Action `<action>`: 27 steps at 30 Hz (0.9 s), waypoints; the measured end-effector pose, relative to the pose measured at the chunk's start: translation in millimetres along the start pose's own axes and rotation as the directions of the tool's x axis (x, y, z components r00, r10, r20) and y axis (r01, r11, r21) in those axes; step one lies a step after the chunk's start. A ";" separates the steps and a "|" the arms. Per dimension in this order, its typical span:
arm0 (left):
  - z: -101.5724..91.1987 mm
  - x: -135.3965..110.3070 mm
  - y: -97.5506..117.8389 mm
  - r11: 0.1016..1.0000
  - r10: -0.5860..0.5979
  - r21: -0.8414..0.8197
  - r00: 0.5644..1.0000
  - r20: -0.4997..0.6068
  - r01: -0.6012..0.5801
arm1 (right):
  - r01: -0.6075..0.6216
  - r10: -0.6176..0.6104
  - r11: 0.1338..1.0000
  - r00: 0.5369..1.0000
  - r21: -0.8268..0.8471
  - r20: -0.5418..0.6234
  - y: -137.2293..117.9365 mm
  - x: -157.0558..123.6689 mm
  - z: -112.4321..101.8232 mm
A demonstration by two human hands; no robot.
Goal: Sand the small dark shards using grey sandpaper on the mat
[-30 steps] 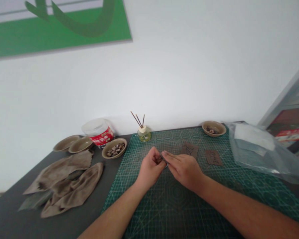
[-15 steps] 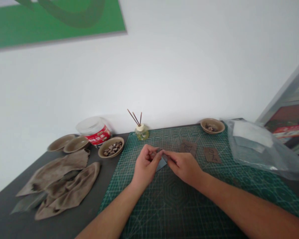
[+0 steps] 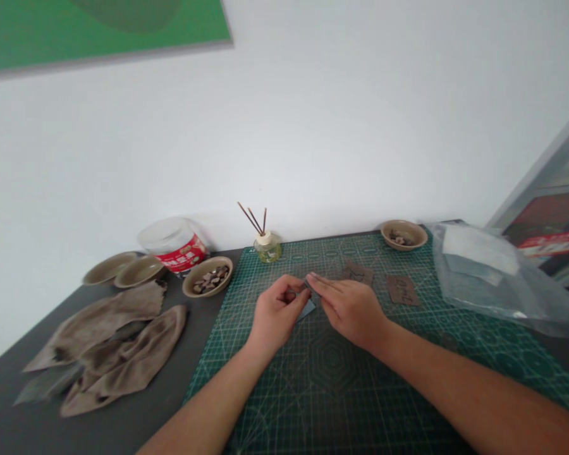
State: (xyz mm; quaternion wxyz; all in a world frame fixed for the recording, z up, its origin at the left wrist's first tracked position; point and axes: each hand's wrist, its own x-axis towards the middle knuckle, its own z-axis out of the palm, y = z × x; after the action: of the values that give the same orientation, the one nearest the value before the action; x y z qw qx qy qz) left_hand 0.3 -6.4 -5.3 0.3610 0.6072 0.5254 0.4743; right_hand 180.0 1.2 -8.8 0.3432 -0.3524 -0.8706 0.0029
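Note:
Over the mat's middle, my left hand (image 3: 274,315) is closed, thumb and forefinger pinched on a small dark piece (image 3: 306,284) whose kind is mostly hidden by the fingers. My right hand (image 3: 358,315) meets it from the right, its fingers fairly straight and pressed together against that same piece. Whether a separate sheet lies under the right fingers I cannot make out. Below the fingertips a blue-grey square (image 3: 306,310) lies on the green cutting mat (image 3: 270,404). Behind my right hand are a brown square with dark handwriting (image 3: 403,290) and a similar brown sheet (image 3: 359,273).
On the left are a bowl of small brown pieces (image 3: 207,278), a plastic jar with a red label (image 3: 173,243), two more bowls and a crumpled brown cloth (image 3: 137,360). A reed diffuser (image 3: 267,246), another bowl (image 3: 404,234) and a clear plastic bag (image 3: 493,278) stand or lie farther back.
The right fingers have straightened and shifted slightly up over the small piece; the left hand keeps its pinch. The whole view has tilted a little.

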 end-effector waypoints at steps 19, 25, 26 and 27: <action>4.1 -3.5 12.5 0.965 -0.046 -0.261 0.996 -0.075 0.025 | -0.248 0.249 0.964 0.969 0.101 0.005 8.9 1.0 0.7; -2.6 6.1 3.1 0.996 0.018 -0.092 1.000 -0.004 -0.018 | -0.313 0.315 0.854 0.947 0.415 0.066 -1.7 4.9 -5.5; -5.2 9.0 0.5 0.997 0.021 -0.075 1.000 -0.010 -0.021 | -0.331 0.311 0.822 0.943 0.463 0.121 -1.7 5.5 -6.5; -7.9 12.0 -1.9 0.997 0.020 -0.071 0.999 -0.027 -0.022 | -0.358 0.305 0.783 0.934 0.508 0.187 -0.7 5.8 -6.9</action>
State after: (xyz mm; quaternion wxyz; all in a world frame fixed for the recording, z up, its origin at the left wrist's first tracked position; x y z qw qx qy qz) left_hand -7.9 5.2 -2.4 0.3707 0.5931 0.5064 0.5044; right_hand 180.7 2.6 0.1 0.3798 -0.3899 -0.7746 0.3220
